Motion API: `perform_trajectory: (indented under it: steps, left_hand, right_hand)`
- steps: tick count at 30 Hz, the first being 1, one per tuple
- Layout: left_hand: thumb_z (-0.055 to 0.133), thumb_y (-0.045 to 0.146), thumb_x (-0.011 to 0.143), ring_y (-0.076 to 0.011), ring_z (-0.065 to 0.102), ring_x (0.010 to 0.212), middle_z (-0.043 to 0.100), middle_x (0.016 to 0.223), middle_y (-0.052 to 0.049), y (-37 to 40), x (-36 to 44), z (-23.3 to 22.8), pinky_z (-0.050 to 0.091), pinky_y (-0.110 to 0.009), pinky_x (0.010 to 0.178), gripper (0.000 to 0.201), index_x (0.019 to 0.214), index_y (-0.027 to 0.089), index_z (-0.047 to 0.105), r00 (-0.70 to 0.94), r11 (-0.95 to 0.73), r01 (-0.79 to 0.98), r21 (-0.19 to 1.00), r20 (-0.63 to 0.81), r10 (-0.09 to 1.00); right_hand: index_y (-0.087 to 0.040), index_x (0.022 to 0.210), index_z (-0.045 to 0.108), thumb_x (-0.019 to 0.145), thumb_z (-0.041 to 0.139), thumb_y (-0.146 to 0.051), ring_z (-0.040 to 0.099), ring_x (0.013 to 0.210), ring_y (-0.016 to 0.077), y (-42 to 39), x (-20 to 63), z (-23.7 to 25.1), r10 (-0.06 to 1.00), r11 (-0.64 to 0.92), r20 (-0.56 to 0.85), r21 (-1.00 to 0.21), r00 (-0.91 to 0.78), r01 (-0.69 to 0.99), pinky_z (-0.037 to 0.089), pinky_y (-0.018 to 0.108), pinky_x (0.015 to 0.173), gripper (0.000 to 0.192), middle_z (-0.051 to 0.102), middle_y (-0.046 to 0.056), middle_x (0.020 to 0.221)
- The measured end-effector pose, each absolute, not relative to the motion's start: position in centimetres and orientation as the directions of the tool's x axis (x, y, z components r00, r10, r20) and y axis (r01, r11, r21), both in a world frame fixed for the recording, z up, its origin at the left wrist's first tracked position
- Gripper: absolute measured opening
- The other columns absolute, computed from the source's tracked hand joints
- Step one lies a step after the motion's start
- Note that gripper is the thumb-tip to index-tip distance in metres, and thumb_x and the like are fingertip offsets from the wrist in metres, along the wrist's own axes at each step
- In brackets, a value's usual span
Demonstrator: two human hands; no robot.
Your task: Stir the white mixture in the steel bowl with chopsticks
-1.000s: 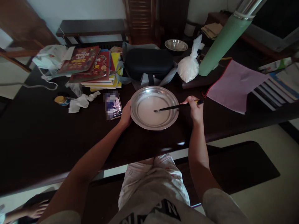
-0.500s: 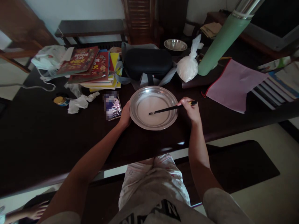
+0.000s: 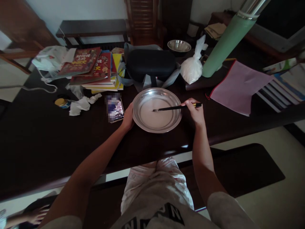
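Observation:
A round metal basin (image 3: 137,122) stands on the dark table in front of me, with a cloudy, whitish liquid (image 3: 157,119) in it. My left hand (image 3: 128,116) grips the basin's left side, its fingers partly hidden by the rim. In my right hand (image 3: 194,111), over the right rim, is a pair of black chopsticks (image 3: 170,108) with gold-marked ends, held close together. Their tips reach the liquid near the basin's middle. Left of my left hand lies a phone (image 3: 115,108) with its screen lit.
Behind the basin sit a black case (image 3: 150,63), a tied bag of white powder (image 3: 191,70) and a tall green bottle (image 3: 226,47). Books (image 3: 92,68), crumpled tissue (image 3: 79,106) and a small jar (image 3: 62,102) lie left; a pink folder (image 3: 238,87) lies right. Another person's hand (image 3: 38,214) shows lower left.
The chopstick tips have moved slightly away from me through the liquid, and the chopsticks lie flatter across the basin. My left hand and the basin stay nearly still.

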State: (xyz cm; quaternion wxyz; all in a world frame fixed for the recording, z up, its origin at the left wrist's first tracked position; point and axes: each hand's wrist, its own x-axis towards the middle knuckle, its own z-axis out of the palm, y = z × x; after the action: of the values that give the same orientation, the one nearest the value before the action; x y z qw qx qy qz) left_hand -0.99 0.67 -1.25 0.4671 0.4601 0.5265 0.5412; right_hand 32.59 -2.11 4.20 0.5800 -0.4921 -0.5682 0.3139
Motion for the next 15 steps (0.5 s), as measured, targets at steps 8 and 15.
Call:
perform_trajectory:
  steps: [8, 15]
  left_hand:
    - [0.062, 0.066, 0.098, -0.0289, 0.073, 0.123, 0.082, 0.118, -0.006, 0.9, -1.2, -1.81, 0.057, -0.043, 0.11, 0.045, 0.109, 0.026, 0.081, -0.125, -0.028, -0.016, 0.999, 0.026, 0.992]
    - [0.063, 0.067, 0.096, -0.0277, 0.073, 0.117, 0.083, 0.116, -0.006, 0.69, -0.96, -1.39, 0.058, -0.041, 0.105, 0.049, 0.109, 0.024, 0.081, -0.127, 0.022, -0.054, 0.998, -0.029, 0.992]
  right_hand:
    - [-0.027, 0.069, 0.077, 0.084, 0.078, -0.08, 0.077, 0.071, 0.0209, -2.15, 32.58, 4.16, 0.935, 0.315, 0.337, -0.931, 0.107, 0.185, 0.061, 0.036, 0.073, 0.055, 0.076, 0.0, 0.066]
    - [-0.027, 0.062, 0.07, 0.085, 0.074, -0.082, 0.073, 0.061, 0.019, -2.14, 32.73, 4.35, 0.903, 0.314, 0.353, -0.931, 0.246, 0.184, 0.06, 0.035, 0.071, 0.06, 0.071, -0.002, 0.058]
